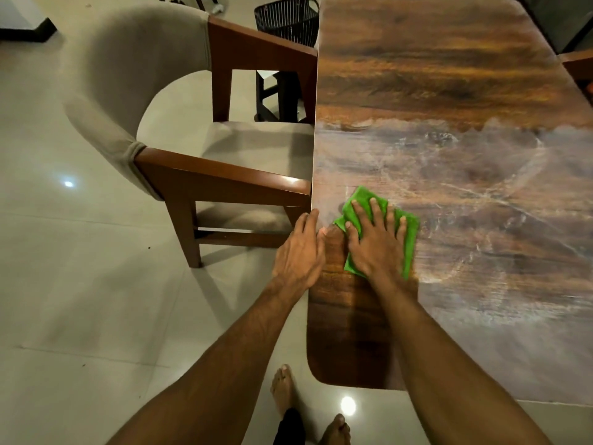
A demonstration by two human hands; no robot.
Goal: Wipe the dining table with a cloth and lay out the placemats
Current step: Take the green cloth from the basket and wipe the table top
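A long dining table [449, 91] with a glossy brown, wood-grain top runs away from me on the right. A folded green cloth [409, 239] lies flat on it near the left edge. My right hand [375, 242] presses down on the cloth with fingers spread. My left hand [300, 252] rests on the table's left edge beside the cloth, its thumb on the top and its fingers over the side. Streaky wipe marks cover the near half of the top. No placemats are in view.
A beige upholstered armchair [134, 101] with wooden arms stands pushed against the table's left side. A black slatted basket [288, 19] sits on the floor behind it. Another chair's arm [577, 64] shows at the right edge. My bare feet stand on pale glossy tiles [80, 300].
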